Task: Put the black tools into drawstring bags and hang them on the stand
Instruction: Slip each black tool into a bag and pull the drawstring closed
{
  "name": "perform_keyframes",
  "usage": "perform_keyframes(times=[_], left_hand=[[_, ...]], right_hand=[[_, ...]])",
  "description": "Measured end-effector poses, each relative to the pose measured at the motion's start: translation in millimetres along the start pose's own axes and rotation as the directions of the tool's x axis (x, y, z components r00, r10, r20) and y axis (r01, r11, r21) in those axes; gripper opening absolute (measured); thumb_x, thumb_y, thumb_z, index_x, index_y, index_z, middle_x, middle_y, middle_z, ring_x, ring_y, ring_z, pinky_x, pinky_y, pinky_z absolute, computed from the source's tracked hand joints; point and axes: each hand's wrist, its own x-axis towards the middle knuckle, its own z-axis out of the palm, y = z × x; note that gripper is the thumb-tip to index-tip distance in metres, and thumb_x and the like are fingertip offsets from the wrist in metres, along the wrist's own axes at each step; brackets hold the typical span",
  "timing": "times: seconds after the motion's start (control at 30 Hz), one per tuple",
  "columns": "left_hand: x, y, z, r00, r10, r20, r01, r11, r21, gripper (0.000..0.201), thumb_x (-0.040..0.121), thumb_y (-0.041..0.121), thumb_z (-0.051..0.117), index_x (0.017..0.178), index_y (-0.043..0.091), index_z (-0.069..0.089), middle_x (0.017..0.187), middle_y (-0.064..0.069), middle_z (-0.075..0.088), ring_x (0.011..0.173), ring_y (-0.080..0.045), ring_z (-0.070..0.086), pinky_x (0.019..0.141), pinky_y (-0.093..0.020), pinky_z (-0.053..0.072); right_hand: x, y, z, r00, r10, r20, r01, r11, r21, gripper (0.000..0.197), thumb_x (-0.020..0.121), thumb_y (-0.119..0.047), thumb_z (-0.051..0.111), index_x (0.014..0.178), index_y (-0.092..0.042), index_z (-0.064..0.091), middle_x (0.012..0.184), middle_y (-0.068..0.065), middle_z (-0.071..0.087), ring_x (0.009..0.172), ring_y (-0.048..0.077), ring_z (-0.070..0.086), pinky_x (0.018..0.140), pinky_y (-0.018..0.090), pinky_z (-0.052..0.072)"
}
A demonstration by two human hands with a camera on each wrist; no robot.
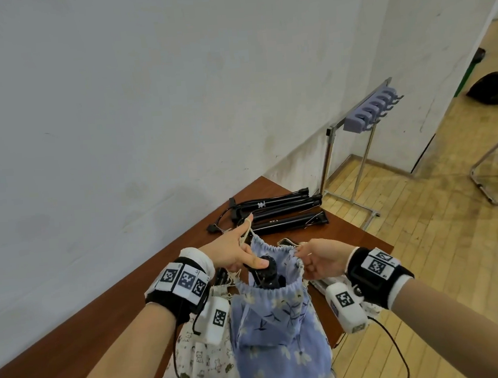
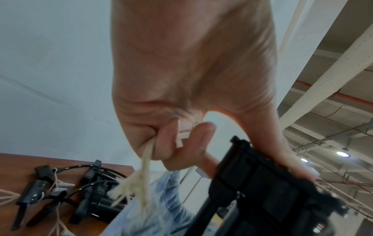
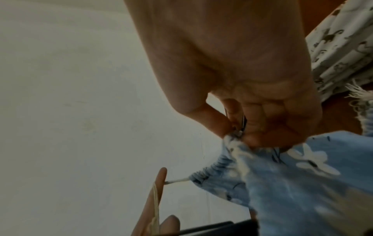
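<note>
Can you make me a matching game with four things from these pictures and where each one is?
Things:
1. Blue flowered drawstring bag
2. White animal-print fabric bag
3. Three long black folded tools
4. Purple row of hooks

Places:
A. Lying at the far end of the brown wooden table
B. On top of the metal stand on the floor
C. Held open between the left hand and the right hand, with a black tool sticking out
D. Lying on the table under the left wrist

Pairs: 1-C, 2-D, 3-A, 4-B
</note>
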Motion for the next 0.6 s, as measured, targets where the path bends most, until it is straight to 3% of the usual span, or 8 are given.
perform_keyframes(times=[0.1, 0.2, 0.27, 0.37, 0.43, 0.47, 0.5, 0.6], left_hand=[[5, 4, 2, 1.000, 0.007, 0.005, -0.007, 1.000, 0.004, 0.126, 0.069, 0.030, 0.083, 0.148, 0.039, -0.014, 0.084, -0.017, 0.054, 0.053, -0.016, 0.035, 0.050, -0.026, 0.032], [6, 10, 5, 1.000, 0.012, 0.010, -0.012, 1.000, 0.023, 0.123, 0.072, 0.029, 0.082, 0.148, 0.038, -0.014, 0.082, -0.016, 0.052, 0.052, -0.016, 0.035, 0.049, -0.026, 0.032], [8, 13, 7, 1.000, 0.015, 0.020, -0.015, 0.999, 0.029, 0.125, 0.070, 0.030, 0.082, 0.148, 0.037, -0.014, 0.081, -0.015, 0.050, 0.051, -0.015, 0.033, 0.049, -0.026, 0.030], [9, 15, 8, 1.000, 0.005, 0.004, -0.005, 1.000, 0.030, 0.124, 0.071, 0.027, 0.082, 0.149, 0.035, -0.014, 0.076, -0.012, 0.051, 0.052, -0.015, 0.033, 0.049, -0.027, 0.030], [8, 18, 9, 0.999, 0.006, -0.032, -0.005, 0.999, 0.038, 0.119, 0.075, 0.023, 0.080, 0.150, 0.032, -0.012, 0.069, -0.013, 0.060, 0.051, -0.015, 0.034, 0.049, -0.026, 0.032], [8, 20, 9, 0.999, 0.007, -0.048, -0.004, 0.999, 0.047, 0.118, 0.076, 0.023, 0.079, 0.150, 0.031, -0.012, 0.075, -0.015, 0.063, 0.050, -0.015, 0.034, 0.049, -0.026, 0.032], [7, 22, 9, 0.998, 0.005, -0.057, -0.002, 0.998, 0.057, 0.117, 0.076, 0.024, 0.079, 0.150, 0.030, -0.012, 0.075, -0.010, 0.064, 0.051, -0.015, 0.034, 0.049, -0.026, 0.032], [7, 28, 10, 0.996, -0.019, -0.090, 0.024, 0.998, 0.059, 0.117, 0.076, 0.025, 0.079, 0.152, 0.026, -0.011, 0.079, -0.018, 0.061, 0.048, -0.015, 0.034, 0.046, -0.022, 0.031]], right_hand=[[0, 2, -7, 0.999, -0.038, 0.039, 0.034, 0.995, 0.097, 0.047, 0.085, 0.011, 0.048, 0.119, -0.020, 0.056, 0.083, 0.011, 0.055, 0.067, 0.021, 0.053, 0.074, 0.039, 0.053], [-3, 2, -6, 0.993, -0.118, -0.009, 0.119, 0.989, 0.083, 0.063, 0.083, 0.015, 0.045, 0.121, -0.032, 0.061, 0.092, 0.014, 0.053, 0.063, 0.019, 0.052, 0.069, 0.036, 0.052], [-2, 6, -5, 0.984, -0.165, -0.066, 0.170, 0.983, 0.074, 0.063, 0.079, 0.012, 0.043, 0.122, -0.030, 0.062, 0.098, 0.013, 0.048, 0.062, 0.016, 0.045, 0.065, 0.032, 0.046], [-2, 13, -4, 0.977, -0.187, -0.105, 0.199, 0.972, 0.126, 0.056, 0.078, 0.004, 0.041, 0.125, -0.020, 0.059, 0.080, 0.006, 0.046, 0.056, 0.013, 0.034, 0.054, 0.026, 0.036], [-9, 14, -1, 0.979, -0.192, -0.070, 0.201, 0.968, 0.149, 0.044, 0.083, -0.002, 0.044, 0.122, -0.017, 0.058, 0.070, 0.000, 0.049, 0.058, 0.013, 0.035, 0.059, 0.027, 0.033], [-13, 12, 1, 0.977, -0.210, -0.047, 0.215, 0.966, 0.145, 0.040, 0.086, -0.004, 0.045, 0.121, -0.017, 0.057, 0.070, -0.001, 0.052, 0.058, 0.013, 0.038, 0.060, 0.027, 0.032], [-16, 9, 3, 0.971, -0.237, -0.045, 0.240, 0.963, 0.119, 0.037, 0.086, -0.003, 0.047, 0.119, -0.016, 0.057, 0.073, 0.000, 0.055, 0.058, 0.013, 0.042, 0.059, 0.026, 0.032], [-29, -4, 9, 0.898, -0.406, -0.170, 0.387, 0.913, -0.131, 0.032, 0.079, 0.005, 0.053, 0.105, -0.012, 0.063, 0.080, 0.005, 0.059, 0.070, 0.018, 0.050, 0.062, 0.025, 0.037]])
